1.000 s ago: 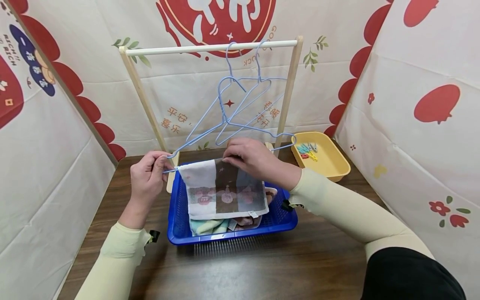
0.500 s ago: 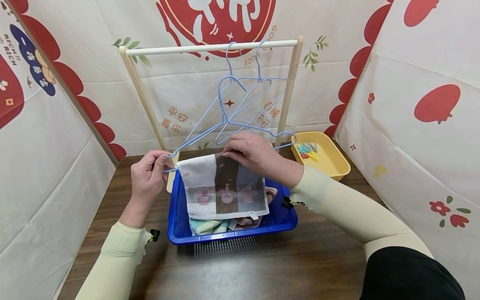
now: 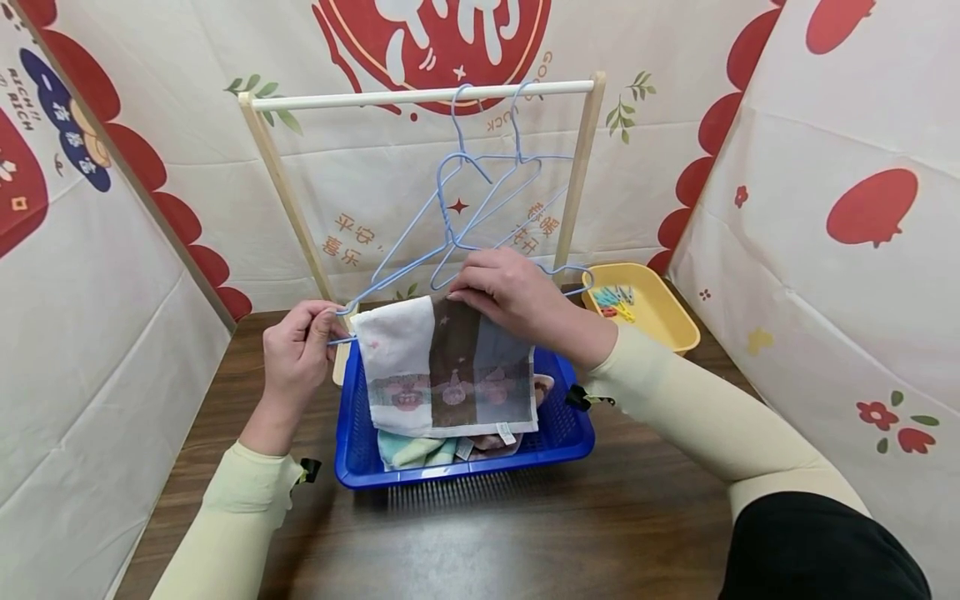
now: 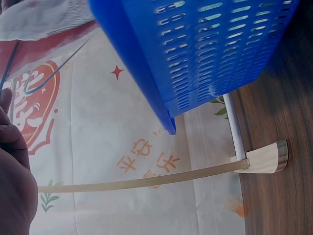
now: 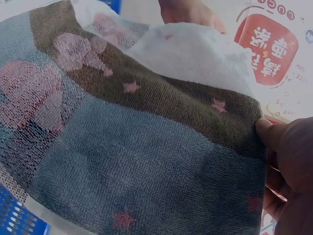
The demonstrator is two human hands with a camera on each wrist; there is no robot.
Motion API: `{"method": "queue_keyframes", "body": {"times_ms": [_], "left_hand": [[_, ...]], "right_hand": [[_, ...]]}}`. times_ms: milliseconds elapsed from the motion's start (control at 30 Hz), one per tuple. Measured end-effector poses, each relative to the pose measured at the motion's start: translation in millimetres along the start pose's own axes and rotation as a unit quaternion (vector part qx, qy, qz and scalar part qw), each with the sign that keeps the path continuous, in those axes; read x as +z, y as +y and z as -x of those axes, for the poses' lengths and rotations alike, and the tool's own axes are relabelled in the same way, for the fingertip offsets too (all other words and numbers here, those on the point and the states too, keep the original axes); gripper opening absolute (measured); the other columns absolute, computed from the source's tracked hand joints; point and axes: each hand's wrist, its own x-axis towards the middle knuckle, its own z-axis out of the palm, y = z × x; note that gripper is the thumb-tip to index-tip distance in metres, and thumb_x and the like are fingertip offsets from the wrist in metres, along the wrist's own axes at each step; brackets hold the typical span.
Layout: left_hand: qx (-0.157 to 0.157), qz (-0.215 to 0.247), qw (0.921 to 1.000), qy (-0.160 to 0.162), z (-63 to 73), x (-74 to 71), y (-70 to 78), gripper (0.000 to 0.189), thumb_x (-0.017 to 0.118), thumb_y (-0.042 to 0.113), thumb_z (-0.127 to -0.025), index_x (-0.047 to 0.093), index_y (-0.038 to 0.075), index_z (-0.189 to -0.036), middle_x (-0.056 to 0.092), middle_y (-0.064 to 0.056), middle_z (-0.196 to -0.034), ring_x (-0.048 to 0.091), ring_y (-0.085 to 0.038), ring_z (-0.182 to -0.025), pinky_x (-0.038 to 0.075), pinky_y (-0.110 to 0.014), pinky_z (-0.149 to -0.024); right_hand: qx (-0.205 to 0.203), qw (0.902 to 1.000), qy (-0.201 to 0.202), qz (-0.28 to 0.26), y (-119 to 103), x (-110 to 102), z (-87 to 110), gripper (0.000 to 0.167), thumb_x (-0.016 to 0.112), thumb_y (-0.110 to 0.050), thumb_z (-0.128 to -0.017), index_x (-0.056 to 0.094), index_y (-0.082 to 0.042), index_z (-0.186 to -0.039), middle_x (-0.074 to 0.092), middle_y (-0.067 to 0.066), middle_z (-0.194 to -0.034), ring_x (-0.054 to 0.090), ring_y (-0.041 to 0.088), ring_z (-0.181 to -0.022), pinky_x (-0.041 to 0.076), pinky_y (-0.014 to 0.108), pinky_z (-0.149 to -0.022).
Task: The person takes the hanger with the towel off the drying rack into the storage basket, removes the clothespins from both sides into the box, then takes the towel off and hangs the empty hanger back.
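Note:
A light blue wire hanger is held by its left end in my left hand, its hook pointing up. Over its bottom bar drapes a small towel with white, brown and grey stripes and pink figures. My right hand pinches the towel's top edge near the brown stripe. In the right wrist view the thumb lies on the towel's edge. Below the towel stands a blue basket with more folded cloths, partly covered by it.
Behind the basket rises a wooden rack with a white rod, where two blue hangers hang towards the right. A yellow tray with several small clothespins stands at the right on the brown table. Printed cloth walls surround the table.
My right hand has risen slightly, pulling the towel's top edge up and drawing its lower edge up a little. The left hand and the hanger have stayed nearly still.

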Motion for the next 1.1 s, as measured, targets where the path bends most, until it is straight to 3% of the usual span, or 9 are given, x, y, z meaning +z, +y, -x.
{"method": "queue_keyframes", "body": {"times_ms": [133,467,800,1100], "left_hand": [[0.001,0.002,1.0,-0.001,0.2,0.6,-0.5,0.014,0.064,-0.003,-0.11,0.075,-0.009,-0.106,0.071,-0.016,-0.076,0.063,0.001,-0.062,0.051,-0.012,-0.054],[0.004,0.001,1.0,-0.001,-1.7,1.3,0.2,0.013,0.064,-0.006,-0.109,0.075,-0.009,-0.106,0.072,-0.015,-0.076,0.062,-0.003,-0.061,0.051,-0.011,-0.055],[0.008,-0.01,0.9999,-0.002,-1.0,1.4,-0.5,0.012,0.064,-0.007,-0.108,0.076,-0.009,-0.109,0.073,-0.017,-0.077,0.061,0.002,-0.062,0.051,-0.01,-0.056],[0.008,-0.009,0.9999,0.001,-1.0,1.7,-1.9,0.011,0.065,-0.006,-0.108,0.076,-0.009,-0.108,0.073,-0.015,-0.077,0.058,-0.015,-0.053,0.05,-0.011,-0.054]], "right_hand": [[-0.005,0.9999,0.014,-0.002,-0.9,-6.0,-4.4,0.004,0.082,-0.005,-0.101,0.082,-0.009,-0.102,0.076,0.002,-0.096,0.069,0.019,-0.085,0.055,0.043,-0.08],[-0.028,0.9987,0.043,-0.002,-0.5,-26.9,-19.1,0.005,0.081,-0.003,-0.101,0.083,-0.006,-0.103,0.077,0.005,-0.097,0.07,0.021,-0.087,0.057,0.041,-0.079],[0.006,0.9971,0.073,0.023,-5.4,-46.9,-28.2,0.005,0.079,-0.004,-0.103,0.082,-0.004,-0.106,0.076,0.008,-0.102,0.07,0.023,-0.093,0.059,0.039,-0.079],[0.0,0.9933,0.113,0.021,-11.4,-64.4,-33.3,0.007,0.074,-0.005,-0.106,0.078,0.001,-0.108,0.073,0.012,-0.103,0.067,0.021,-0.094,0.056,0.031,-0.083]]}}
